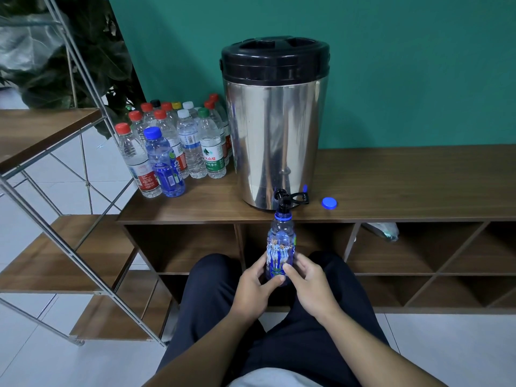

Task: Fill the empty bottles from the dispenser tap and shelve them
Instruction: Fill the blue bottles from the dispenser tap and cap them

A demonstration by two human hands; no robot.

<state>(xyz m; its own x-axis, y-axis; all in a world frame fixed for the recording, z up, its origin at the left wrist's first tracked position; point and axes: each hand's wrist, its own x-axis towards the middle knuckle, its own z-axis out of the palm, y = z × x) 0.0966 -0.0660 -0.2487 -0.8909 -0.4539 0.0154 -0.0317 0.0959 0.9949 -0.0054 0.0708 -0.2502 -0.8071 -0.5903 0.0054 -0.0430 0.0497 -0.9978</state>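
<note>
At the table's front edge: we hold an uncapped blue bottle (280,247) upright, its mouth right under the black tap (284,201).
Hands: our left hand (252,286) and right hand (308,283) both curl around the bottle's lower half, thumbs across its label.
Dispenser: a steel dispenser (275,127) with a black lid stands on the wooden table (405,180).
Cap: a loose blue cap (329,203) lies at 3 o'clock from the tap.
Other bottles: capped bottles (178,143) cluster at 9 o'clock from the dispenser.
</note>
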